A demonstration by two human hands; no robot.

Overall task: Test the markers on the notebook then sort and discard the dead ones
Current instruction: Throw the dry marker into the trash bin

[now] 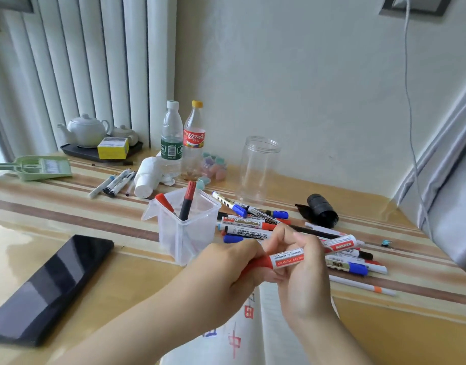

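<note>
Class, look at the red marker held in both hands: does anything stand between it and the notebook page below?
Nothing visible does. The red marker, gripped by the left hand and right hand, sits directly above the notebook.

Two forearms in view, both bare from the lower edge of the frame up to the wrists; no sleeves or cuffs showed. Left hand and right hand were both bare: no gloves. No rings showed on the fingers that could be seen, no watch or band at either wrist. Fingernails were mostly turned away or blurred, so their state could not be told. Nothing of the person above the forearms came into view.
</note>
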